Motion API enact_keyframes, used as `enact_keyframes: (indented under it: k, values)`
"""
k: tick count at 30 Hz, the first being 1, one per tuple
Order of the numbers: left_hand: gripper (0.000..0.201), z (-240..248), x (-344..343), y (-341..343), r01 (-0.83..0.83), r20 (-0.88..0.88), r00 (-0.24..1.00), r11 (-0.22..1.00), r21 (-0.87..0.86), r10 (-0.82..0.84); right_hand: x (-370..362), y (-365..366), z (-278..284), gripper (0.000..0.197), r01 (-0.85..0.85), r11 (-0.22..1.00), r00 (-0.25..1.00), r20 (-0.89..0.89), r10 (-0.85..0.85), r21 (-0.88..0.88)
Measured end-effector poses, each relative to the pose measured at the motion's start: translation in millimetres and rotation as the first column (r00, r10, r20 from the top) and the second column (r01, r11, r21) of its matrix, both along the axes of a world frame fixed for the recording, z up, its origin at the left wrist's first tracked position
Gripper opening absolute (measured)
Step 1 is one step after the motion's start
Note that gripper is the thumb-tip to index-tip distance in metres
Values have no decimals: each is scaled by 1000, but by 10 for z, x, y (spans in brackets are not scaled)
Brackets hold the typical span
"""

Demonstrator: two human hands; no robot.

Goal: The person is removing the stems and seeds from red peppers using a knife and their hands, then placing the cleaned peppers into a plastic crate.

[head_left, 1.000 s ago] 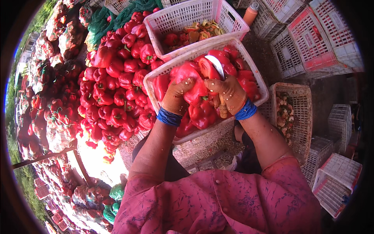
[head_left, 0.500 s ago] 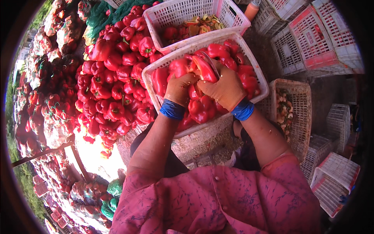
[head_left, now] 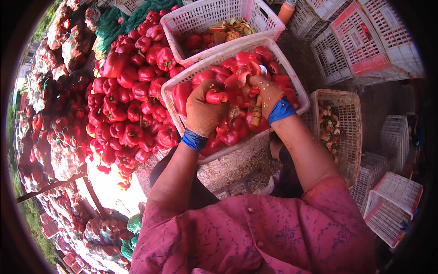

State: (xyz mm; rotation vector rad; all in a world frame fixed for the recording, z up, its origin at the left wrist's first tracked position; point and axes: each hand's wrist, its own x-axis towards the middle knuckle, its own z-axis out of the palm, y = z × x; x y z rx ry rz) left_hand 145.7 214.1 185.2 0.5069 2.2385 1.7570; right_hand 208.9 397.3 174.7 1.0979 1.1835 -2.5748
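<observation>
Both my hands, in orange-brown gloves with blue bands at the wrists, are over a white plastic crate [head_left: 306, 93] of red bell peppers, some whole and some cut. My left hand [head_left: 203, 108] is closed round a piece of red bell pepper [head_left: 216, 97]. In my right hand [head_left: 268, 95] is a knife; its wooden handle [head_left: 256, 114] sticks out below the palm and a bit of pale blade [head_left: 263, 71] shows above the fingers. Cut pepper [head_left: 244, 75] lies against the right fingertips; whether they grip it I cannot tell.
A large heap of red bell peppers [head_left: 130, 100] lies to the left. Beyond the near crate stands another crate [head_left: 200, 58] with pepper scraps. On the right are a brown-stained basket [head_left: 351, 132] of trimmings and stacked crates [head_left: 360, 41]. An orange bottle [head_left: 286, 11] stands at the back.
My hands have moved apart; before, they met over one pepper with the blade against it. The left now holds a separate piece, and the knife's handle has come into sight.
</observation>
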Motion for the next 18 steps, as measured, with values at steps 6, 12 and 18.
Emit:
enact_keyframes:
  k: [6, 12, 18]
  values:
    - [30, -154, -285, -369, -153, 703, 609, 815, 559, -368, -62, 188, 217, 23, -49, 867, 997, -29, 73, 496]
    - [43, -186, -291, -331, 45, -30, 998, 909, -414, -63, 41, 30, 456, 32, 91, 94, 962, -112, 249, 991]
    - [39, -155, -555, -652, -366, -175, 931, 819, -443, 321, 45, 414, 855, 27, 324, 198, 944, -301, -139, 925]
